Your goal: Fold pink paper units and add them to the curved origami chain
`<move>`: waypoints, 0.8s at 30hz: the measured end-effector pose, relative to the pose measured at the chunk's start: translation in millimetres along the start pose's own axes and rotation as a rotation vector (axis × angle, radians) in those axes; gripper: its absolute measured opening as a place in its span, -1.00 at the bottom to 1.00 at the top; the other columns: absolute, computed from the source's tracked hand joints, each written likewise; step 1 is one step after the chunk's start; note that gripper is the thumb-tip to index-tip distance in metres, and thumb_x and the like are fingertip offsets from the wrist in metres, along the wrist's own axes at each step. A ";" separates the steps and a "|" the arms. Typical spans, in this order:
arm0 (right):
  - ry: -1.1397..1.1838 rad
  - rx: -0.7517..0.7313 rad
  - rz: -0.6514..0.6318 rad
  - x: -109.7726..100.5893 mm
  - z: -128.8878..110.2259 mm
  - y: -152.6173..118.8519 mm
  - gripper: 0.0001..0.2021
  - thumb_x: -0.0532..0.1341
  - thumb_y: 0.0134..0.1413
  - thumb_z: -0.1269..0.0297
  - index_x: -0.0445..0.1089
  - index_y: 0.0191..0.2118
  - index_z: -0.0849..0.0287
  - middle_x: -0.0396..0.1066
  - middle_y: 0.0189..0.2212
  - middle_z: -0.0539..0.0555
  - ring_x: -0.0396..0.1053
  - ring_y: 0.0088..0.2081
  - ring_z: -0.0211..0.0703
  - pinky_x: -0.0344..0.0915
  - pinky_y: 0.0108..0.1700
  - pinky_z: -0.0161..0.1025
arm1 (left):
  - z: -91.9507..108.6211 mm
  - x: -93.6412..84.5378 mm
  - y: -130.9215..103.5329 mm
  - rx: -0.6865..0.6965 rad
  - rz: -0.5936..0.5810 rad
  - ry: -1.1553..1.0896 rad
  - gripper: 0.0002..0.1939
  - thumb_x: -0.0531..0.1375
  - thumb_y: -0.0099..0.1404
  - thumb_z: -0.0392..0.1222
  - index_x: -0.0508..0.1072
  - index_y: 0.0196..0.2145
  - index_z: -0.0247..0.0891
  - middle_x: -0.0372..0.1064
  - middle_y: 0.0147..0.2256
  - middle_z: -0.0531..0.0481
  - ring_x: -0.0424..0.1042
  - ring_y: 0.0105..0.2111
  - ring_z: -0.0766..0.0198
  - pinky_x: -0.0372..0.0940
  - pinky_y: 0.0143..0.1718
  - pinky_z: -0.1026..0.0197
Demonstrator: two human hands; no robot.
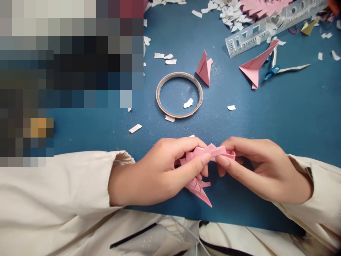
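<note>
Between my two hands is a chain of folded pink paper pieces, held just above the blue table. My left hand is closed around its left part, thumb pressed on top; the fingers hide some of the folds. With thumb and fingers, my right hand pinches the chain's right end. A pointed pink tip hangs below my left hand. Farther off, one loose folded pink paper piece stands beside a roll of tape. Another folded pink piece rests against blue-jointed scissors.
A clear stencil ruler lies at the upper right, near a pile of white paper scraps and a pink folded-paper ring. Small scraps are scattered over the blue table. A yellow paper piece lies at the far right. The upper left is blurred out.
</note>
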State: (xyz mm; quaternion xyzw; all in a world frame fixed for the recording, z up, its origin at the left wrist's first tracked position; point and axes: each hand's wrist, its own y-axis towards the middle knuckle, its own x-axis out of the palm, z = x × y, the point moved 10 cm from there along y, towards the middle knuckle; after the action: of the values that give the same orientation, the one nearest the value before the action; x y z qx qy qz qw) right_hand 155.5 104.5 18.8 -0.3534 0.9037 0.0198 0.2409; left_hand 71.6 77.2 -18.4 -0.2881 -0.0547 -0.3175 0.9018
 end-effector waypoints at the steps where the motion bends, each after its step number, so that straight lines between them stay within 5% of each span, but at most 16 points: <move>1: 0.006 0.012 0.002 0.0 1.2 -0.3 -0.80 0.11 0.25 0.36 0.33 -0.42 0.19 0.36 -0.59 -0.05 0.25 -0.60 -0.40 0.17 -0.57 -0.40 | 0.8 -0.4 0.2 0.005 0.001 0.016 -0.77 0.03 0.43 -0.09 0.39 -0.22 -0.27 0.39 -0.44 0.11 0.57 -0.42 0.31 0.46 -0.37 0.38; 11: 0.098 0.135 0.024 0.3 9.9 1.8 -0.80 0.16 0.22 0.35 0.35 -0.45 0.19 0.34 -0.61 -0.06 0.24 -0.60 -0.40 0.15 -0.57 -0.39 | 1.4 0.8 1.9 -0.014 -0.032 -0.085 -0.79 0.01 0.43 -0.18 0.41 -0.21 -0.29 0.31 -0.38 0.09 0.53 -0.38 0.34 0.54 -0.32 0.30; 17: 0.181 0.158 -0.095 5.5 10.6 2.6 -0.83 0.16 0.23 0.29 0.41 -0.38 0.18 0.42 -0.54 -0.02 0.36 -0.53 -0.32 0.26 -0.52 -0.38 | 8.8 -5.6 0.7 0.041 0.008 0.049 -0.79 0.02 0.42 -0.21 0.39 -0.33 -0.27 0.38 -0.42 0.08 0.48 -0.40 0.40 0.46 -0.34 0.43; 24: 0.083 0.108 0.023 -2.5 11.7 0.0 -0.84 0.17 0.23 0.32 0.43 -0.38 0.15 0.43 -0.55 -0.03 0.35 -0.56 -0.34 0.25 -0.53 -0.39 | 2.2 -3.6 1.5 -0.023 -0.015 -0.030 -0.74 0.01 0.44 -0.14 0.38 -0.35 -0.27 0.34 -0.44 0.11 0.53 -0.42 0.36 0.49 -0.36 0.38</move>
State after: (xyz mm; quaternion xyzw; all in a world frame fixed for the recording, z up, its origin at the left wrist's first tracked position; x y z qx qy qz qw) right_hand 162.0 108.5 9.6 -0.3297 0.9168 -0.0411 0.2216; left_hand 69.8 81.4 -18.3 -0.3028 -0.0667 -0.3204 0.8951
